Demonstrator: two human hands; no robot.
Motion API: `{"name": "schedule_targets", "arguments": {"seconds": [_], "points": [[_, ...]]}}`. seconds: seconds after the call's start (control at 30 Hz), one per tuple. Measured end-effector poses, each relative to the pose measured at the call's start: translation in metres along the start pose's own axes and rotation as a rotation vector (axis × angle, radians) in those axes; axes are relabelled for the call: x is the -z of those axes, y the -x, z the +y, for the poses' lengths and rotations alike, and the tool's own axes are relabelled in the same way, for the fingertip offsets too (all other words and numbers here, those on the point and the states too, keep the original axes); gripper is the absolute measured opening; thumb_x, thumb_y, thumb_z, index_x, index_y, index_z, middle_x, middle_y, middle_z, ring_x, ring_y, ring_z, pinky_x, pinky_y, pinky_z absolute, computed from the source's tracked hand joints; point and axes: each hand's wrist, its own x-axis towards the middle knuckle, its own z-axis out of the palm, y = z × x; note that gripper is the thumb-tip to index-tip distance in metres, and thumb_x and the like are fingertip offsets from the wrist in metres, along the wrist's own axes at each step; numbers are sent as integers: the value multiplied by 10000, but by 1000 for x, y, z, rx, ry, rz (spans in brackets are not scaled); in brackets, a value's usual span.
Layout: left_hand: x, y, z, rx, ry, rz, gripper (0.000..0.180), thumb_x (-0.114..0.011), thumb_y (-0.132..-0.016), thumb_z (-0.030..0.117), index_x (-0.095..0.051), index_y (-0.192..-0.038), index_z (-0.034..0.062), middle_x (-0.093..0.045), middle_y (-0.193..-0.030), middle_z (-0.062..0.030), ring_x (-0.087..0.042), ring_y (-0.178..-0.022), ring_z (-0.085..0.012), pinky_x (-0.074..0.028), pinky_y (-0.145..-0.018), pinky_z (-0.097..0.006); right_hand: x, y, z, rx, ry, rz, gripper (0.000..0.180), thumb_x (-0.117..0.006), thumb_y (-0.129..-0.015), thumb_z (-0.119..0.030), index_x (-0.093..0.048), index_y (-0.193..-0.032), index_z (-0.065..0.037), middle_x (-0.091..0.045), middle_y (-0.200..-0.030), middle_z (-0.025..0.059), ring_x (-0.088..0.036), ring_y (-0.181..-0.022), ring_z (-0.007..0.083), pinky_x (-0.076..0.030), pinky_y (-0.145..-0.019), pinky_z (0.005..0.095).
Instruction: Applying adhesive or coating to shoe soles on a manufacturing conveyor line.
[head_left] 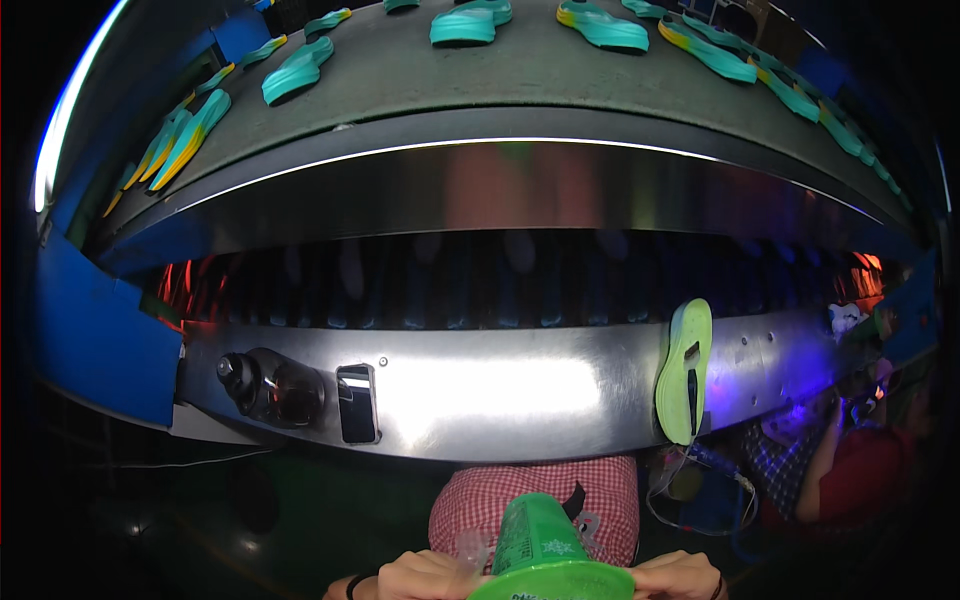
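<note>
Low at the front edge, my left hand [425, 575] and my right hand [678, 575] hold a green tapered plastic cup [540, 532] by opposite sides of its wide part. A white snowflake is printed on the cup, and its narrow end points away from me. My fingers are partly cut off by the frame's lower edge. Red-and-white checked cloth [470, 505] lies under the cup, with crumpled clear plastic [592, 528] and a small black piece [575, 500] beside it.
A metal ledge [600, 345] carries a dark bottle [285, 390], a phone [357, 405] and a yellow-green shoe sole [683, 380]. Teal-and-yellow shoe soles [605, 28] lie on the belt [400, 85] beyond. At the right sits another person in a red sleeve [865, 475], near some cables [745, 490].
</note>
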Motion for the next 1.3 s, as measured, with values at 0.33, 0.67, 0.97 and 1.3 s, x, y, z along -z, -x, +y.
{"name": "schedule_targets", "arguments": {"seconds": [0.33, 0.67, 0.97, 1.3], "points": [[2, -3, -1, -26, 14, -55, 282, -610, -769, 101, -578, -873, -159, -555, -588, -152, -537, -471, -214, -398, -439, -301, 0, 2, -2, 12, 25, 27, 273, -603, -769, -59, -562, -960, 132, -615, -681, 172, -596, -538, 202, -460, -484, 248], [4, -8, 1, -61, 21, -83, 283, -622, -748, 77, -568, -871, -173, -549, -595, -158, -535, -482, -220, -398, -444, -309, 0, -1, -5, 6, 45, 38, 272, -607, -765, -72, -570, -954, 121, -621, -721, 193, -596, -542, 214, -461, -487, 257], [2, -13, 2, -73, 24, -84, 264, -618, -747, 58, -572, -883, -163, -553, -601, -157, -538, -489, -217, -405, -448, -308, 3, 0, -5, 5, 47, 26, 271, -609, -763, -71, -572, -947, 126, -619, -718, 195, -601, -552, 215, -464, -488, 254], [2, -12, 1, 10, -70, -35, 289, -610, -772, 92, -572, -927, -149, -576, -615, -149, -552, -489, -207, -414, -455, -298, 4, -7, -6, 5, -11, 56, 301, -596, -772, -52, -542, -985, 154, -597, -636, 145, -574, -503, 159, -440, -456, 225]]}}
